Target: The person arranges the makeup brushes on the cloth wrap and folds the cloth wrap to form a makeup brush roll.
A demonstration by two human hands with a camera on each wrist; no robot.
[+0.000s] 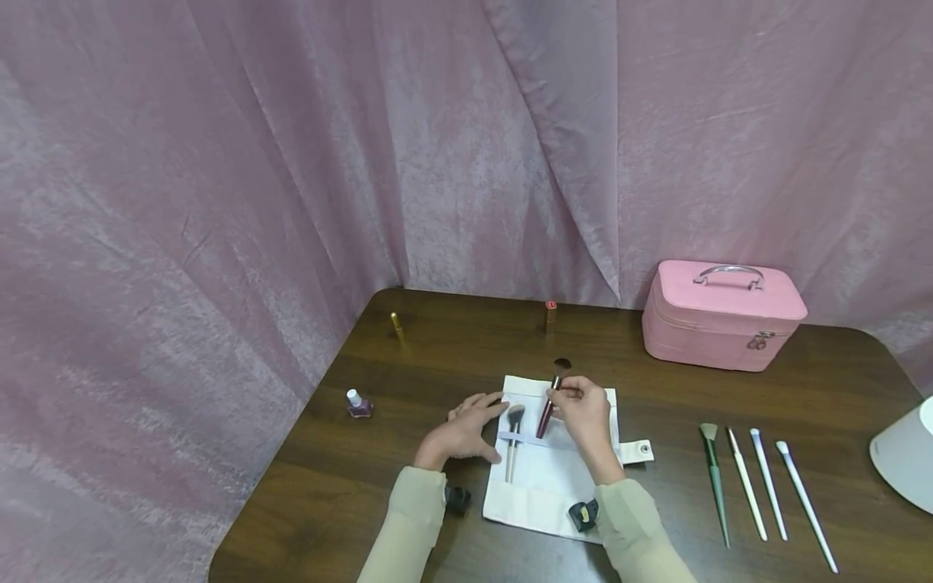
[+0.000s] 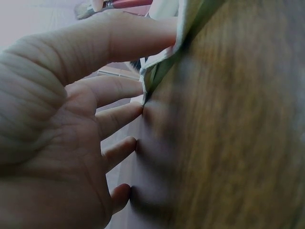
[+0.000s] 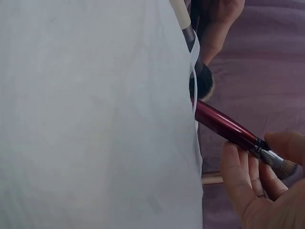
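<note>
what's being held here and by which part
The right hand pinches the dark red brush near its bristle end; the left hand holds nothing.

Two hands in view: left hand (image 1: 466,429) and right hand (image 1: 583,409), both over one white brush roll (image 1: 547,486). Two makeup brushes on the roll: one white-handled brush (image 1: 513,441) under the roll's band, one red-handled brush (image 1: 548,405) pinched in the right hand. Four more brushes in a row to the right of the roll: one green brush (image 1: 714,478) and three white brushes (image 1: 773,486). Six brushes altogether. One pink case (image 1: 722,316) beyond the roll, to the right. Two gold lipstick tubes (image 1: 397,324) beyond the roll. One nail polish bottle (image 1: 359,403) left of the roll. One white object (image 1: 907,453), cut off at the frame edge, far right of the roll.
</note>
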